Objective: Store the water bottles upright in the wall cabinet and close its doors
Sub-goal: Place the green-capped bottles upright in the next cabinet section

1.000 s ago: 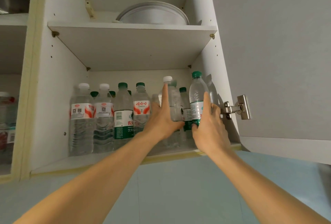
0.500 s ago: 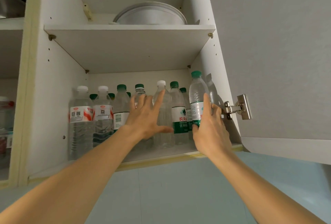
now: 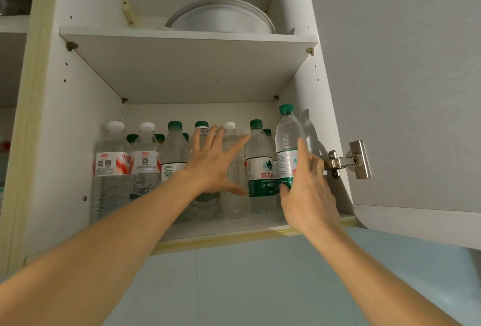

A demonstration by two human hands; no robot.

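At the 3 o'clock end of the wall cabinet's lower shelf point(image 3: 234, 225), a green-capped water bottle point(image 3: 287, 140) stands upright, close to the cabinet's right side wall. The right hand point(image 3: 308, 190) grips it around the label, thumb on the near side and index finger laid up along its flank. Just beside it at 9 o'clock stands a second green-capped bottle point(image 3: 260, 169) with a green and white label, then a white-capped bottle point(image 3: 233, 169) partly hidden behind the left hand point(image 3: 214, 166). That hand is spread wide with straight fingers and holds nothing; whether its fingertips touch the bottles behind it cannot be told. Farther toward 9 o'clock stand two more green-capped bottles, then two white-capped bottles with red and white labels point(image 3: 127, 164), all upright, with other green caps showing in a back row. On the upper shelf point(image 3: 187, 36) at 12 o'clock rests a white round dish point(image 3: 221, 19). The right door point(image 3: 403, 78) hangs open on a metal hinge point(image 3: 348, 160).
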